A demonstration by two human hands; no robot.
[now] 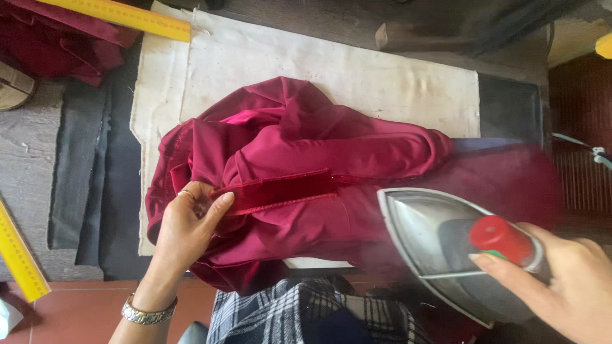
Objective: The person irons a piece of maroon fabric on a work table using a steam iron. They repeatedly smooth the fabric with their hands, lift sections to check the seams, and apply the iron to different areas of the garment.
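**Inspector:** Hands first. Left hand [188, 223] is closed in a pinch on the maroon garment [299, 165], thumb laid along a folded seam strip [280, 191]; a ring and a metal wristwatch [148, 312] show. Right hand [561, 280] is wrapped around the red handle of the iron [440, 248].

**Clerk:** Where is the garment lying?

**Inspector:** Bunched on a cream pressing cloth [382, 76] spread over the worktable. The iron's point faces the seam strip, just beside it; whether the soleplate touches fabric, I cannot tell.

**Clerk:** Anything else nearby?

**Inspector:** One yellow ruler [121, 14] at the cloth's upper left corner, another yellow ruler [19, 255] at the left edge, and more maroon fabric [57, 41] top left.
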